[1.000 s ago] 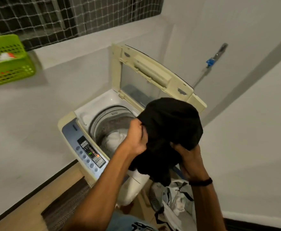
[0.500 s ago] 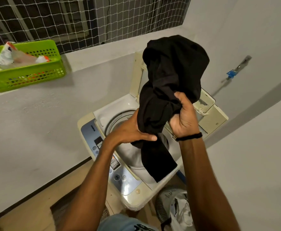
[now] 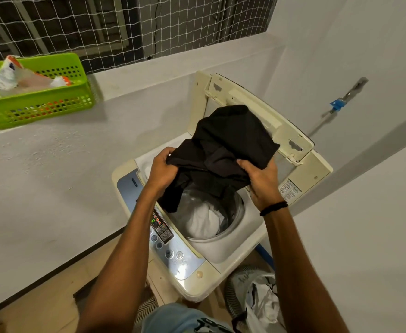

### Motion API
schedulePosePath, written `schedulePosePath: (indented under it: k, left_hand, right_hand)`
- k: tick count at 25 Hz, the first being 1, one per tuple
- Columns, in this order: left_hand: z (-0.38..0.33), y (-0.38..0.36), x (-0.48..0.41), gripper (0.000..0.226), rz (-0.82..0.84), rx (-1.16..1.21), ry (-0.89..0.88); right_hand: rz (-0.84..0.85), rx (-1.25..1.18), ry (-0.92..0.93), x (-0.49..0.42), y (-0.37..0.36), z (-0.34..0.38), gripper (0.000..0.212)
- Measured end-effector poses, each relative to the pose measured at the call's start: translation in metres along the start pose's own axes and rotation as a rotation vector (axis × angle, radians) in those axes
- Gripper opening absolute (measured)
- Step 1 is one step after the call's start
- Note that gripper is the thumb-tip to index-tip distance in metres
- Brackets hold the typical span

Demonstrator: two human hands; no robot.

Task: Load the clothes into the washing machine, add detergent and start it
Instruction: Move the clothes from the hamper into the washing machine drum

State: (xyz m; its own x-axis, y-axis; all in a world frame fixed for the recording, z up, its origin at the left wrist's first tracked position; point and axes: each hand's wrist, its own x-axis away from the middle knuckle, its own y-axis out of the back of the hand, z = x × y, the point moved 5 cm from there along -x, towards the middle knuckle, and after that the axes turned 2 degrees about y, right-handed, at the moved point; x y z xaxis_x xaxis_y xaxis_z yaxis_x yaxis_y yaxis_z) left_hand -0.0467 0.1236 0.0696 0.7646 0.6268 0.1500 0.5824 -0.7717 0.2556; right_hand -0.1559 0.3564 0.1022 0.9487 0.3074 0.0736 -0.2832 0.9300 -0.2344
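Note:
A top-loading washing machine [image 3: 310, 174] stands against the wall with its lid [image 3: 267, 118] raised. White laundry [image 3: 203, 222] lies in its drum. A black garment [image 3: 228, 140] is held bunched over the drum opening, one end hanging down toward the control panel [image 3: 166, 239]. My left hand [image 3: 161, 169] grips its left edge. My right hand [image 3: 261, 179] grips its right side. A detergent packet [image 3: 9, 73] lies in a green basket [image 3: 41, 104] on the ledge at the upper left.
A laundry basket [image 3: 239, 284] with white and black clothes [image 3: 262, 306] stands on the floor at the machine's lower right. A tap with a blue fitting [image 3: 339, 104] sticks out of the right wall. A netted window runs along the top. A striped mat [image 3: 146, 306] lies by my feet.
The black garment has come down from high in front of the lid to just over the drum. My hands have moved apart to grip it at either side.

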Motion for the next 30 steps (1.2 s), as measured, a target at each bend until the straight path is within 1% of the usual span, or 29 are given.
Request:
schedulePosePath:
  k: [1, 3, 4, 5, 6, 7, 8, 10, 12, 14, 16, 18, 19, 22, 24, 27, 29, 30]
  left_hand:
    - [0.012, -0.002, -0.004, 0.027, 0.052, -0.111, 0.048]
    - [0.041, -0.006, -0.004, 0.062, 0.191, -0.38, 0.164]
    - [0.056, -0.006, -0.001, 0.074, 0.234, -0.453, 0.222]
    - [0.069, -0.005, 0.003, 0.078, 0.246, -0.465, 0.27]
    - [0.079, -0.004, 0.008, 0.075, 0.24, -0.44, 0.309]
    - [0.087, -0.003, 0.013, 0.07, 0.226, -0.407, 0.342]
    - [0.096, -0.003, 0.018, 0.063, 0.209, -0.385, 0.361]
    - [0.111, -0.007, 0.028, 0.05, 0.19, -0.374, 0.388]
    - [0.122, -0.021, 0.04, 0.044, 0.196, -0.369, 0.408]
    - [0.122, -0.049, 0.062, 0.036, 0.254, -0.406, 0.389]
    - [0.125, -0.089, 0.092, 0.033, 0.362, -0.429, 0.373]
    - [0.127, -0.137, 0.128, 0.045, 0.529, -0.441, 0.306]
    - [0.13, -0.16, 0.147, 0.046, 0.609, -0.45, 0.281]
    - [0.143, -0.22, 0.199, 0.034, 0.815, -0.545, 0.32]
    - [0.155, -0.254, 0.222, 0.033, 0.887, -0.619, 0.327]
    - [0.181, -0.304, 0.246, 0.035, 1.005, -0.76, 0.298]
    - [0.222, -0.335, 0.255, 0.039, 1.062, -0.881, 0.33]
    - [0.264, -0.351, 0.256, 0.039, 1.075, -0.942, 0.355]
  right_hand:
    - [0.042, 0.095, -0.041, -0.001, 0.0, -0.013, 0.082]
    - [0.12, 0.335, -0.172, -0.001, 0.007, -0.045, 0.079]
    - [0.127, 0.464, -0.235, 0.001, 0.016, -0.06, 0.071]
    - [0.106, 0.583, -0.294, 0.005, 0.028, -0.073, 0.057]
    - [0.074, 0.657, -0.336, 0.007, 0.041, -0.084, 0.039]
    - [0.037, 0.664, -0.369, 0.011, 0.053, -0.092, 0.019]
    - [0.006, 0.61, -0.406, 0.016, 0.063, -0.099, 0.006]
    - [-0.042, 0.454, -0.491, 0.028, 0.081, -0.113, 0.014]
    - [-0.074, 0.421, -0.535, 0.041, 0.099, -0.119, 0.009]
    - [-0.095, 0.401, -0.575, 0.057, 0.117, -0.128, 0.006]
    - [-0.135, 0.39, -0.638, 0.077, 0.141, -0.143, 0.008]
    - [-0.167, 0.424, -0.709, 0.099, 0.176, -0.167, 0.015]
    - [-0.166, 0.474, -0.746, 0.113, 0.193, -0.177, 0.018]
    - [-0.201, 0.561, -0.883, 0.167, 0.254, -0.219, 0.021]
    - [-0.241, 0.55, -0.993, 0.209, 0.307, -0.27, 0.018]
    - [-0.376, 0.447, -1.119, 0.266, 0.355, -0.309, 0.018]
    - [-0.407, 0.442, -1.135, 0.287, 0.376, -0.315, 0.013]
    - [-0.426, 0.426, -1.155, 0.293, 0.39, -0.324, 0.012]
